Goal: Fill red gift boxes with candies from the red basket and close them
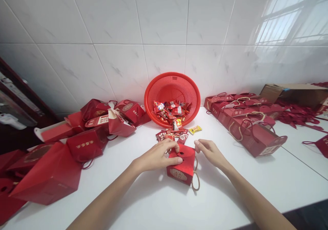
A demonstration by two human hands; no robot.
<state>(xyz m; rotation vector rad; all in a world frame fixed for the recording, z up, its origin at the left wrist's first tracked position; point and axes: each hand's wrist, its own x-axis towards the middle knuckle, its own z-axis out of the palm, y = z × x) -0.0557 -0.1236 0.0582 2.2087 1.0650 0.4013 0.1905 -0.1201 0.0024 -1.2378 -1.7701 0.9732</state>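
Observation:
A small red candy box with a patterned oval label on its front stands on the white table before me. My left hand grips it from the left, thumb on the top flap and fingers curled over the far side. A twine cord hangs in a loop down the box's right side. At the far right corner of the box is my right hand, thumb and fingertips pinched together; whatever they hold is hidden. Wrapped candies lie just behind the box, with one yellow candy beside them.
A red plastic basket tilts against the tiled wall, wrapped candies in its lower part. Red boxes crowd the left, some with open tops. Rows of closed corded boxes stand right, near red ribbons and a cardboard box.

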